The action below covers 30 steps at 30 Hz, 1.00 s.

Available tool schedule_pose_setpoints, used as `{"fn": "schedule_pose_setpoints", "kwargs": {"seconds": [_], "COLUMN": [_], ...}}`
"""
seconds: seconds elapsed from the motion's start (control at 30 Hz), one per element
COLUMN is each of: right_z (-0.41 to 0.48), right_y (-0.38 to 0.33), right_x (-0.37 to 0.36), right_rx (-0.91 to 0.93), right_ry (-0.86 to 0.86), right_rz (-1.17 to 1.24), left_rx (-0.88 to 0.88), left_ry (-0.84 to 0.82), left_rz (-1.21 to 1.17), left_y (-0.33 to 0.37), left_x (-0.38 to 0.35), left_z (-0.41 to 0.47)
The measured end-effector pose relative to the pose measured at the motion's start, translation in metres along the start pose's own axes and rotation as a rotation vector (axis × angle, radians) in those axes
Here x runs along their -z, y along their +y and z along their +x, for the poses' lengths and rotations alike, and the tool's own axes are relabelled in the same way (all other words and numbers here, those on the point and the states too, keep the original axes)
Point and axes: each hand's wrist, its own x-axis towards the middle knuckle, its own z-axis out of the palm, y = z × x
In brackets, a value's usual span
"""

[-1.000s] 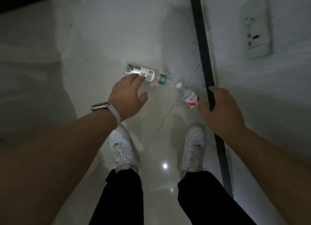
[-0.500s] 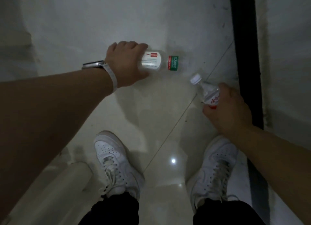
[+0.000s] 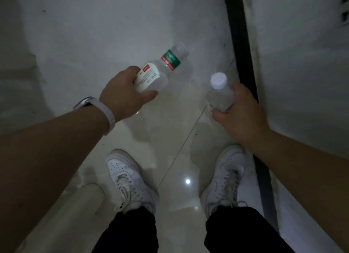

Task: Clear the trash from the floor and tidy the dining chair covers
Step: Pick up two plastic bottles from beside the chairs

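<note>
My left hand [image 3: 122,96] grips the base of a clear plastic bottle [image 3: 160,69] with a white label and a green-and-red band. That bottle is tilted, neck pointing up and to the right, lifted off the floor. My right hand [image 3: 239,113] holds a smaller clear bottle [image 3: 220,92] with a white cap, cap pointing up toward the camera. Both bottles look empty. A white watch band sits on my left wrist.
Glossy pale floor tiles [image 3: 170,139] lie below, with my two white sneakers [image 3: 130,181] near the bottom. A black strip [image 3: 239,44] runs along the white wall at the right. A pale rounded object [image 3: 79,199] sits at lower left.
Both hands have closed on the bottles and raised them off the floor. The left bottle has swung from lying flat to tilted upward; the right one has turned cap-up.
</note>
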Motion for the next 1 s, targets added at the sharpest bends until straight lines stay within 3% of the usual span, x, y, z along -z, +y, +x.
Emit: {"fn": "schedule_pose_setpoints", "kwargs": {"seconds": [0.33,0.7,1.0], "right_z": [-0.064,-0.188,-0.299], "right_y": [-0.157,-0.354,-0.454], "right_x": [0.121,0.304,0.393], "right_rx": [0.131,0.319,0.528], "right_ry": [0.095,0.137,0.132], "right_rz": [0.234,0.363,0.428], "left_rx": [0.134,0.105,0.117], "left_ry": [0.200,0.407,0.641], "left_rz": [-0.495,-0.653,-0.887], "left_y": [0.087,0.204,0.244], "left_x": [0.154,0.372,0.469], "left_z": [-0.096,-0.263,-0.401]}}
